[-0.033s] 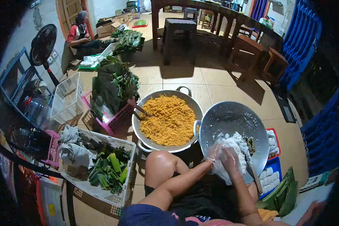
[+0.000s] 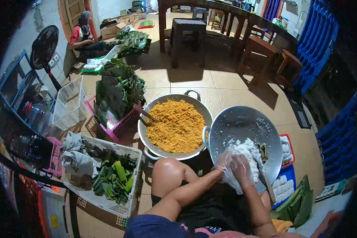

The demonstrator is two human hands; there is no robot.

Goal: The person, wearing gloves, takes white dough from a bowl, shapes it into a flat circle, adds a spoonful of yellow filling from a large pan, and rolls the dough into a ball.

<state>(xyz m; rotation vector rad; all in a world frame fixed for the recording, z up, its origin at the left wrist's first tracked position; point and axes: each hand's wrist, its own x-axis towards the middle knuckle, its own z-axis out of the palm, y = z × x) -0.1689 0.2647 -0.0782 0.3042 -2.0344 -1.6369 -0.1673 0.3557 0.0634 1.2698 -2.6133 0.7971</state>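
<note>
My left hand [image 2: 225, 163], wrapped in clear plastic, meets my right hand [image 2: 239, 166] over the near side of a wide grey metal pan [image 2: 242, 123]. Both hands are closed around something that the plastic and my fingers hide. White rice [image 2: 248, 148] lies under and beside them in the pan. A long-handled spatula [image 2: 269, 186] leans over the pan's near right rim. By the pan's right inner wall sits a small greenish-brown piece [image 2: 263, 154].
To the left stands a second pan [image 2: 207, 115] of orange-yellow rice [image 2: 178, 129]. A white crate [image 2: 137, 186] holds cut leaves; a pink crate [image 2: 123, 133] holds larger leaves. At right are a blue tray [image 2: 291, 172] of white rolls and folded leaves [image 2: 299, 206]. A person [image 2: 83, 35] sits far left.
</note>
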